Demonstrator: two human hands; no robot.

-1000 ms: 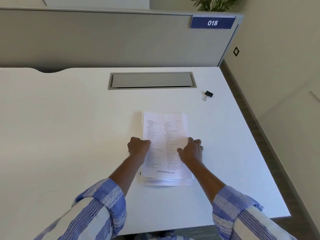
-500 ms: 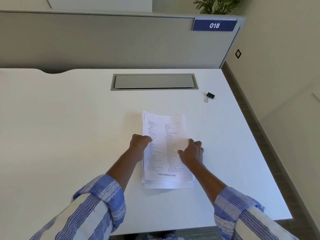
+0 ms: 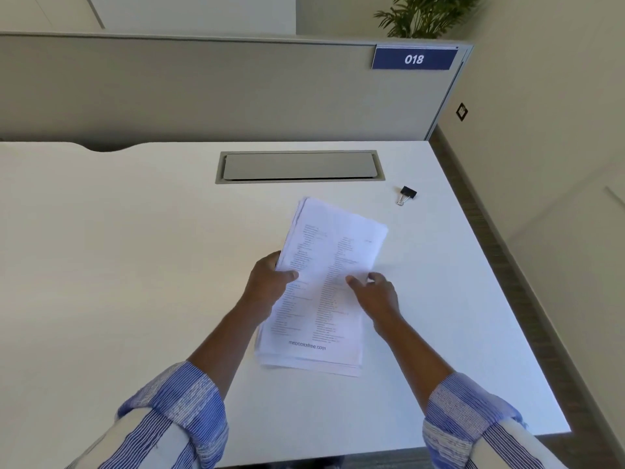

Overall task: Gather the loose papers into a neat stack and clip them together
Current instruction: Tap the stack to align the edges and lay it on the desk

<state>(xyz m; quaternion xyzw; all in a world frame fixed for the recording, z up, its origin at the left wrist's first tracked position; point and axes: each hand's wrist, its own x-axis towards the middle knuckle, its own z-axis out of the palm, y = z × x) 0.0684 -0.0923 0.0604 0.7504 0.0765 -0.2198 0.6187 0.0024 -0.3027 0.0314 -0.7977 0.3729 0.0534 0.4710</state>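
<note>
A stack of printed white papers (image 3: 326, 265) is lifted off the white desk (image 3: 135, 265), tilted with its far end raised and turned to the right. My left hand (image 3: 269, 282) grips its left edge, thumb on top. My right hand (image 3: 375, 294) holds the right edge, thumb on the top sheet. The sheets' near ends are slightly fanned and uneven. A black binder clip (image 3: 407, 194) with silver handles lies on the desk, far right of the papers, apart from both hands.
A grey cable hatch (image 3: 300, 165) is set into the desk beyond the papers. A grey partition (image 3: 203, 89) with a blue "018" sign (image 3: 414, 59) stands behind. The desk's right edge (image 3: 500, 286) drops to the floor beside a wall.
The papers lay flat on the desk under both hands; now both hands have closed on the stack's side edges and raised it, tilting it to the right.
</note>
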